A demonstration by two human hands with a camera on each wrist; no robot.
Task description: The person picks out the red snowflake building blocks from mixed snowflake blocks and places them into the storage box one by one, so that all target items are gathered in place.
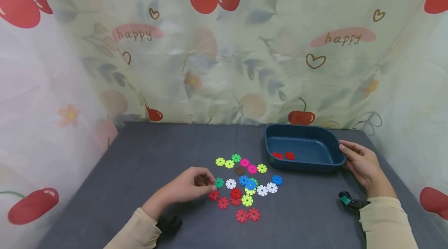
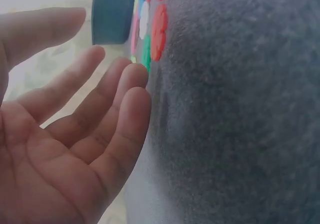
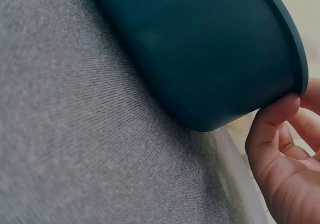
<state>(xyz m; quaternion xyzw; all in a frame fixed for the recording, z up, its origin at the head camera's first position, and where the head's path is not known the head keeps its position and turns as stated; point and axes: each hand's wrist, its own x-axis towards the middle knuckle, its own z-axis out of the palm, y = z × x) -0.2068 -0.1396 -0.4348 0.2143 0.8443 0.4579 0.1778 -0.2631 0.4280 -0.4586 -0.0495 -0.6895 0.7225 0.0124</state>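
Observation:
Notched plastic discs in several colours lie flat on the table. Beside a green disc and a red disc at the left of the spread is my left hand. Its fingers are loosely bent, and in the left wrist view the thumb stands apart from the fingers with nothing between them. At the right, my right hand pinches the rim of a dark blue tray at its right end. Inside the tray lie red discs. The right wrist view shows the thumb against the tray wall.
White discs, blue discs, yellow discs and pink discs spread over the middle of the grey table, some overlapping. A cherry-patterned curtain hangs behind. Dark bands are on both wrists.

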